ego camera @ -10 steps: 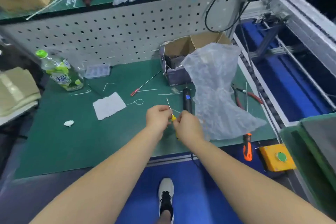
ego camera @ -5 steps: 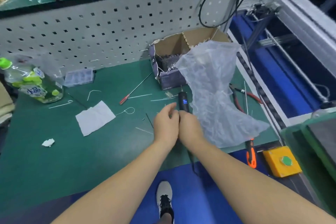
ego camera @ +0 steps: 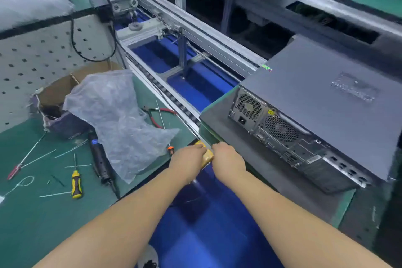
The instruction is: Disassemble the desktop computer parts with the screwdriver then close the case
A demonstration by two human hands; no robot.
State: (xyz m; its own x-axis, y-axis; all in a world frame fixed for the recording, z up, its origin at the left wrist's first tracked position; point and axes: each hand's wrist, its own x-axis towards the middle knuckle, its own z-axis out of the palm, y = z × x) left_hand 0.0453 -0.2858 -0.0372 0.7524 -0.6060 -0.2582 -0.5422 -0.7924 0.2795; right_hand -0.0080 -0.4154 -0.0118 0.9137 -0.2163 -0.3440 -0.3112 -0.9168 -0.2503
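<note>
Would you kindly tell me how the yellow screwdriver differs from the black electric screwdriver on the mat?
The yellow screwdriver is short, yellow and black, with a thin bare shaft; the black electric screwdriver is longer, thicker and trails a cable. It lies beside the plastic bag; the yellow one lies farther left. Both rest untouched on the green mat.

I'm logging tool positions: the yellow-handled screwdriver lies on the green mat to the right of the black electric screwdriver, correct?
Not quite. In the head view the yellow-handled screwdriver lies on the green mat to the left of the black electric screwdriver, not the right.

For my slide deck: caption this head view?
Both hands reach to the yellow box beside a closed desktop computer; screwdriver lies unused.
</note>
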